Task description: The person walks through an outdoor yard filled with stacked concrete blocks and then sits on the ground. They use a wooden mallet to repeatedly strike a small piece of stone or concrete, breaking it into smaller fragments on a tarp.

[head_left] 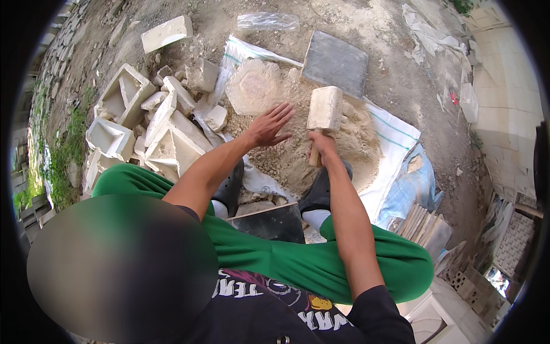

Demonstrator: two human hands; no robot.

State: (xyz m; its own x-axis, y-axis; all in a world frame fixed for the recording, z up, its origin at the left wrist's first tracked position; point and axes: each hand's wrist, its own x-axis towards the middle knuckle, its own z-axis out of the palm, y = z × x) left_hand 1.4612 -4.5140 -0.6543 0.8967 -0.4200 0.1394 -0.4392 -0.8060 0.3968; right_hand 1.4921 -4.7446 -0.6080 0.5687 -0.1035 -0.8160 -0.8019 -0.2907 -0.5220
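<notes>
My right hand (323, 145) is wrapped round the short handle of a mallet (325, 110), whose pale, blocky head stands above the fist over a heap of sandy rubble (358, 146). Palm down with fingers spread, my left hand (271, 125) holds nothing. It is over the crumbly material, beside the lower right edge of a dusty hexagonal block (250, 89). Whether that hand touches the material I cannot tell. The block and heap lie on a white woven sheet (396, 129) with green stripes. A dark grey square slab (336, 63) rests behind the mallet head.
Broken pale moulded pieces (125, 94) are piled on the left. A pale block (167, 34) and clear plastic wrap (268, 22) lie at the back. Blue sheeting (421, 178) and stacked thin slabs (423, 225) are on the right. Between my shoes lies a black board (275, 225).
</notes>
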